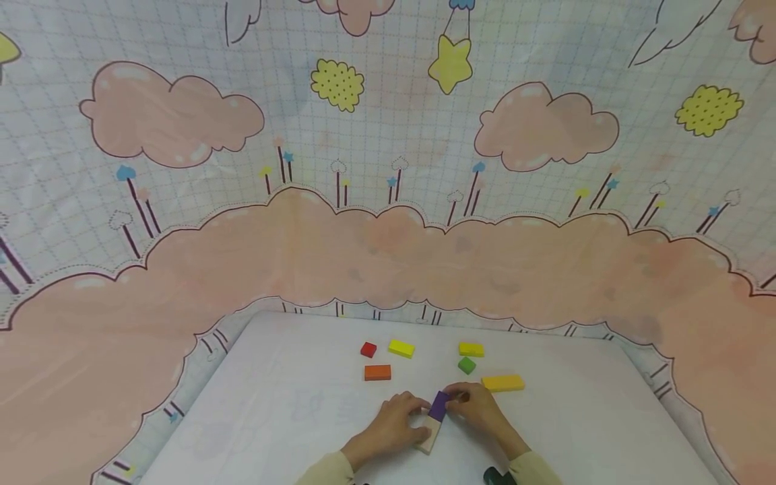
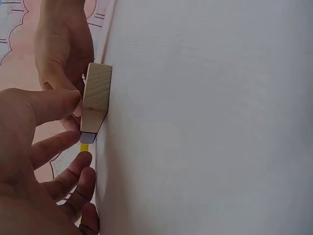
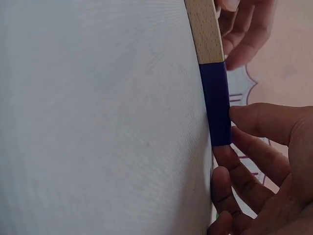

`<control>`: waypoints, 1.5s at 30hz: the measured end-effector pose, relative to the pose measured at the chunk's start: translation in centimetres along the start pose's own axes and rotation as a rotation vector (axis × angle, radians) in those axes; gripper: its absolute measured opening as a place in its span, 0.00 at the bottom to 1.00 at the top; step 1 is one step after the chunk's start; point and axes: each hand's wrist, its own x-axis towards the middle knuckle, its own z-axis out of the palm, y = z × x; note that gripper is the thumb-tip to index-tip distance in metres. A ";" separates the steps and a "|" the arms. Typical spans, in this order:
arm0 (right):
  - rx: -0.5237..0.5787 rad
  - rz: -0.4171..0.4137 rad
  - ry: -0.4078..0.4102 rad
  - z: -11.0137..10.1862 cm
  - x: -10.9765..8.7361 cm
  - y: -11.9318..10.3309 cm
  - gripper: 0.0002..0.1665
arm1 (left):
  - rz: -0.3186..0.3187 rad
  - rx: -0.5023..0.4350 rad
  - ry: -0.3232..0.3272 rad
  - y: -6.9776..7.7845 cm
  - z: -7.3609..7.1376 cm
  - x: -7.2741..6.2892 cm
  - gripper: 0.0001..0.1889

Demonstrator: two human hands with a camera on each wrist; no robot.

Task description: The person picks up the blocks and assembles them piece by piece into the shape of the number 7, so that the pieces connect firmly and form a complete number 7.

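Observation:
A plain wooden block (image 1: 429,436) and a purple block (image 1: 438,408) lie end to end in one slanting line on the white table. My left hand (image 1: 394,426) holds the wooden block from the left, thumb near its close end and index finger by the seam. At the far end, my right hand (image 1: 479,409) pinches the purple block. The right wrist view shows the purple block (image 3: 216,105) meeting the wooden block (image 3: 205,32), with the right thumb (image 3: 249,117) against its side. In the left wrist view, the left thumb (image 2: 58,104) touches the wooden block (image 2: 98,88).
Beyond the hands lie a red block (image 1: 368,349), an orange block (image 1: 378,372), a yellow block (image 1: 401,348), another yellow block (image 1: 471,349), a green block (image 1: 467,365) and a longer yellow block (image 1: 502,383). A dark object (image 1: 498,477) sits by the right sleeve.

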 end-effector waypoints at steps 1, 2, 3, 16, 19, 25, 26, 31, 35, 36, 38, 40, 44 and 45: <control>0.002 -0.004 -0.001 0.0 0.0 0.1 0.15 | 0.005 0.008 0.000 0.0 0.0 0.1 0.22; 0.004 -0.008 -0.002 0.0 0.0 0.1 0.15 | 0.011 0.017 -0.001 0.0 0.0 0.2 0.22; 0.003 -0.013 -0.002 0.0 0.0 0.1 0.15 | 0.014 0.022 -0.003 0.1 0.0 0.3 0.23; 0.003 0.001 -0.015 0.1 0.2 0.2 0.15 | 0.003 0.066 -0.014 0.2 0.2 0.6 0.24; 0.004 0.004 -0.016 0.1 0.2 0.2 0.16 | 0.000 0.067 -0.013 0.1 0.2 0.6 0.24; 0.011 0.006 -0.018 -0.1 0.1 0.2 0.16 | 0.006 0.065 -0.009 0.1 0.3 0.5 0.24; 0.012 0.006 -0.018 -0.1 0.1 0.2 0.16 | 0.008 0.066 -0.008 0.1 0.3 0.5 0.24; 0.006 -0.013 -0.006 -0.7 -0.1 0.0 0.16 | 0.028 0.078 0.001 0.1 0.3 0.4 0.23; 0.023 -0.040 0.030 -1.6 -0.4 -0.3 0.15 | 0.040 0.081 0.011 0.1 0.4 0.4 0.23; 0.025 -0.052 0.044 -1.8 -0.4 -0.4 0.15 | 0.039 0.080 0.012 0.2 0.4 0.4 0.23; 0.034 -0.071 0.074 -2.3 -0.5 -0.5 0.14 | 0.036 0.078 0.011 0.2 0.3 0.4 0.23; 0.034 -0.098 0.108 -2.8 -0.5 -0.5 0.14 | 0.030 0.077 0.008 0.3 0.3 0.4 0.23; 0.018 -0.119 0.155 -3.7 -0.3 -0.5 0.13 | 0.017 0.080 0.005 0.4 0.2 0.3 0.23; 0.017 -0.122 0.161 -3.9 -0.2 -0.5 0.13 | 0.016 0.079 0.005 0.5 0.2 0.3 0.23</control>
